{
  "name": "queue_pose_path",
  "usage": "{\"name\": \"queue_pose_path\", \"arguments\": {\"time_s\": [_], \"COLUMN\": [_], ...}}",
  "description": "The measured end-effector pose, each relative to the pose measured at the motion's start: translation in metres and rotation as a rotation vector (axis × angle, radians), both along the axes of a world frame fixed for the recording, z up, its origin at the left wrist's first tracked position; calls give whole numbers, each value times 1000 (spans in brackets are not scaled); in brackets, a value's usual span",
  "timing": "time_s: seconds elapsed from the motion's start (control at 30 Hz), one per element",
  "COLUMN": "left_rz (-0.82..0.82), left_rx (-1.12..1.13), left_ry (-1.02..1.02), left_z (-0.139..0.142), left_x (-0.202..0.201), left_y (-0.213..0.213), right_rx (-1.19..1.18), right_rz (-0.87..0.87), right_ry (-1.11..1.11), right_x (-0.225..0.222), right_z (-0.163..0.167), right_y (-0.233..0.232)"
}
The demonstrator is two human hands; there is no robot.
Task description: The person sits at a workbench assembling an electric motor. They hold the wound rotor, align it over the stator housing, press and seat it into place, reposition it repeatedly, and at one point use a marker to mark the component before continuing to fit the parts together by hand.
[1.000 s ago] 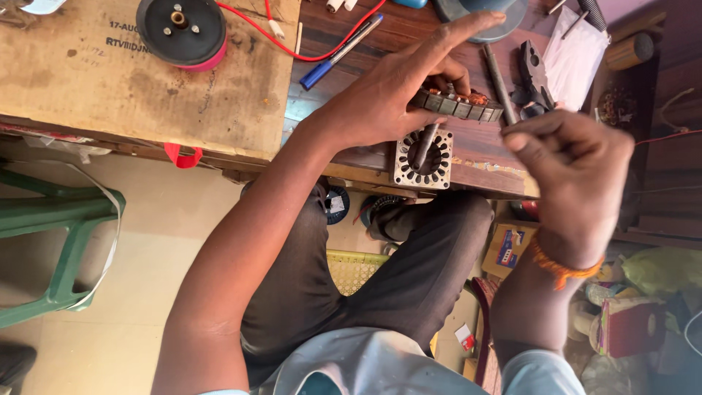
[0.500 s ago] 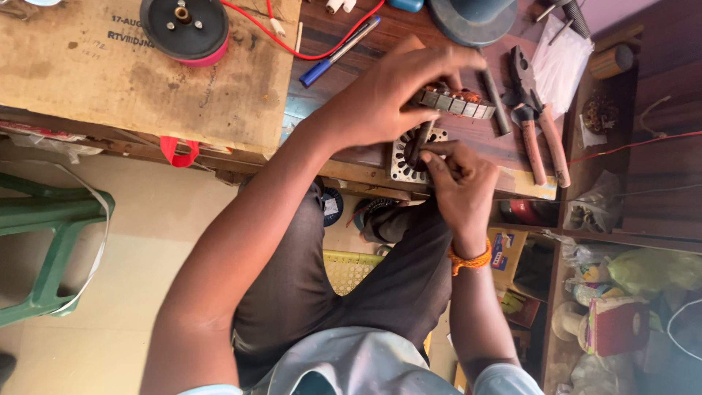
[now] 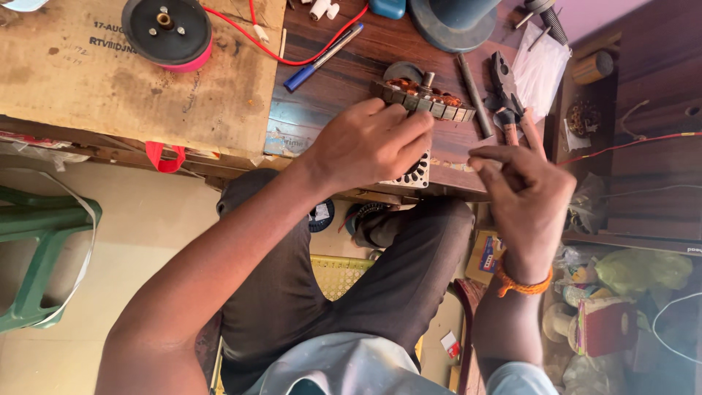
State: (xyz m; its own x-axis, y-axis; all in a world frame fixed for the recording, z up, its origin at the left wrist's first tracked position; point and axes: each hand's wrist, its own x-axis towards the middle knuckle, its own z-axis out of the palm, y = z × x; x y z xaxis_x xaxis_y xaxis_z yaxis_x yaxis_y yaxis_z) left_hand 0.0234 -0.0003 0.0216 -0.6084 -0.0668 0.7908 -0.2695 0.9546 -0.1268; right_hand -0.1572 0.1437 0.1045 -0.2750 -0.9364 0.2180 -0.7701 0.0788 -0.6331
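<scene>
My left hand [image 3: 373, 143] is closed over a small square white stator core [image 3: 418, 172] at the front edge of the dark wooden table [image 3: 329, 110]; only the core's lower corner shows beneath my fingers. Just behind my fingers lies a longer stator with copper windings [image 3: 428, 99]. My right hand [image 3: 523, 194], with an orange band at the wrist, hovers to the right of the core, apart from it. Its fingers are loosely spread, and I see nothing in them. Its fingertips are close to the red-handled pliers [image 3: 504, 84].
On the table lie a metal rod [image 3: 474, 95], a blue pen [image 3: 322, 57], a red wire [image 3: 292, 58], white paper [image 3: 541, 69] and a black pulley disc [image 3: 167, 28] on cardboard [image 3: 110, 88]. A green stool [image 3: 36, 241] stands on the floor at left, and cluttered shelves [image 3: 629, 183] are at right.
My right hand has left the square core and moved right and back, its fingers opening. My left hand has slid down from the wound stator onto the square core.
</scene>
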Motion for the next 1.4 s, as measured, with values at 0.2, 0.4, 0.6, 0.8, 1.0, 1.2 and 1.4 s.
{"name": "queue_pose_path", "arguments": {"time_s": [0.2,0.4,0.6,0.8,1.0,1.2,1.4], "left_rz": [49,84,54,-58,-188,-422,-374], "left_rx": [352,375,367,249,596,792,827], "left_ry": [185,163,117,134,21,163,125], "left_z": [1,3,9,13,-3,-5,-4], "left_x": [-3,-4,1,-5,-16,-15,-12], "left_y": [13,17,18,0,-22,-26,-29], "right_rx": [-118,-115,5,20,-53,4,-49], "right_rz": [77,229,175,100,105,-18,23], "right_ry": [179,61,-112,-261,-454,-332,-77], "right_x": [-2,-11,-36,-64,-61,-31,-3], "right_z": [19,11,-9,-29,-13,11,-13], "right_y": [-40,-91,-115,-116,-89,-36,-21]}}
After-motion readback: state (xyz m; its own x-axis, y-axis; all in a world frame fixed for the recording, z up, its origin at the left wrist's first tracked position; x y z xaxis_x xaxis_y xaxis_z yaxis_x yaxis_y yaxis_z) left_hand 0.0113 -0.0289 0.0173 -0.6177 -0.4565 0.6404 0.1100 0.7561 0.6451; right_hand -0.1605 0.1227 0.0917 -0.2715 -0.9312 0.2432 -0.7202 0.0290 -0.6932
